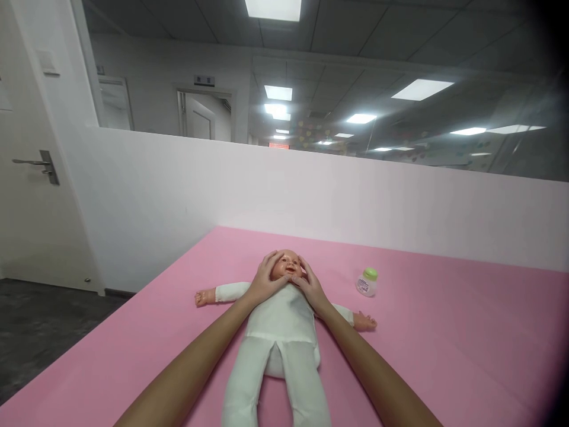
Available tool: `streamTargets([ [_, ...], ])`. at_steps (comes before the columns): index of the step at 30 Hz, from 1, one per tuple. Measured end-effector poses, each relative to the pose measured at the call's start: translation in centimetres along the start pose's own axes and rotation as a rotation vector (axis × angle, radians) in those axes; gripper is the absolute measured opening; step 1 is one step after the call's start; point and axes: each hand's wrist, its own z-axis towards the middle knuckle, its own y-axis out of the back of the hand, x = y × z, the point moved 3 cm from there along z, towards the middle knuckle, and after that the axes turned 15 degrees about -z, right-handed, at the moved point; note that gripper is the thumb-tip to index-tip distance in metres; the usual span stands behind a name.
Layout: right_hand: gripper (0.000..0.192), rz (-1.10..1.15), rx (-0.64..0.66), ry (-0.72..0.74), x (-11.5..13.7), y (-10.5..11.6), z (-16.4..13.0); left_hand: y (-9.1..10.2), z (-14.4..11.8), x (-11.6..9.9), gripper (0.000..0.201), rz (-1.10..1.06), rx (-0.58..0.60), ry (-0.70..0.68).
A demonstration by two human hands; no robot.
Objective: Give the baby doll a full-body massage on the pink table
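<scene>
Cupping doll's head point(287, 267): left hand point(265, 277) at nine o'clock, right hand point(311, 287) at three, both open-palmed. Probably needs gentle cheek strokes next.

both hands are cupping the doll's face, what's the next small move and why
Probably slide both thumbs outward across the cheeks. The left hand and right hand already cup the head of the doll from either side, face up on the pink mat. The small bottle stands apart, untouched.

Bright ceiling panels point(272, 8), glass glare, dark vignette
</scene>
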Motion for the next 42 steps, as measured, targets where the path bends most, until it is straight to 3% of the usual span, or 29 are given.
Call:
streamTargets([
  [17,0.077,0.002,-0.002,-0.002,-0.92,-0.04,0.45,0.02,0.16,0.18,0.068,-0.003,0.003,-0.014],
  [42,0.077,0.005,0.001,-0.003,-0.21,0.04,0.18,0.03,0.13,-0.07,0.067,0.004,0.014,-0.018],
])
